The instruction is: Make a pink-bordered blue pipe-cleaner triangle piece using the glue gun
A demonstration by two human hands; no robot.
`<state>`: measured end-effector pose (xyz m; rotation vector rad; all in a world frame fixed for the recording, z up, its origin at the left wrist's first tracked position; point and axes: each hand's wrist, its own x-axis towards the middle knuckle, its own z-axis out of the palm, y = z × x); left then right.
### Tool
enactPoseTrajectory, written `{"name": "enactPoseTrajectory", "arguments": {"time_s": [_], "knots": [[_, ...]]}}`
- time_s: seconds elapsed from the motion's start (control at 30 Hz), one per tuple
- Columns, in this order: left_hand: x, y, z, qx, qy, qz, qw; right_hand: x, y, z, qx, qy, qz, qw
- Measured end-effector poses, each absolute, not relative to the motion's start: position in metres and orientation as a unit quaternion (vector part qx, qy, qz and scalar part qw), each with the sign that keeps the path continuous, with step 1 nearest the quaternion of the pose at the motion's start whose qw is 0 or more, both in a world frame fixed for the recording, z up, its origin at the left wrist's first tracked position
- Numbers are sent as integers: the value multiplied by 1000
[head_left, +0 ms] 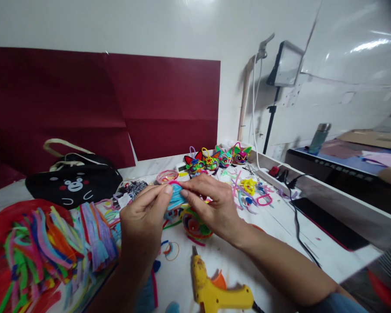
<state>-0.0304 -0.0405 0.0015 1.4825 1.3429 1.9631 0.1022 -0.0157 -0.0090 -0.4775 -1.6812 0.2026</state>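
Between my two hands is a light blue piece of pipe cleaners (177,196) laid in rows, with a pink strand along its upper edge. My left hand (146,208) pinches its left side between thumb and fingers. On the other side my right hand (211,202) is closed, thumb and fingertips at the upper right edge. Just below, partly covered by my right hand, lies a round multicoloured pipe-cleaner piece (195,226). A yellow hot glue gun (215,293) rests on the table in front of me, nozzle pointing away.
Bundled pipe cleaners (45,252) lie on red plastic at left, before a black bag (74,180). Several finished animal heads (224,157) stand at the back. Loose pipe cleaners (247,189) are scattered at right, near a phone (329,224) and a black cable (298,234).
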Motion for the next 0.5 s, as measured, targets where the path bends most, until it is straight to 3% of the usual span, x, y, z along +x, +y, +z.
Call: {"name": "enactPoseTrajectory", "arguments": {"time_s": [0.27,0.5], "knots": [[-30,-39,0,525,489,678,162,102,-13,-10,-224,-722,109,646],[-37,-31,-7,497,478,669,276,103,-10,-11,-237,-709,141,649]]}}
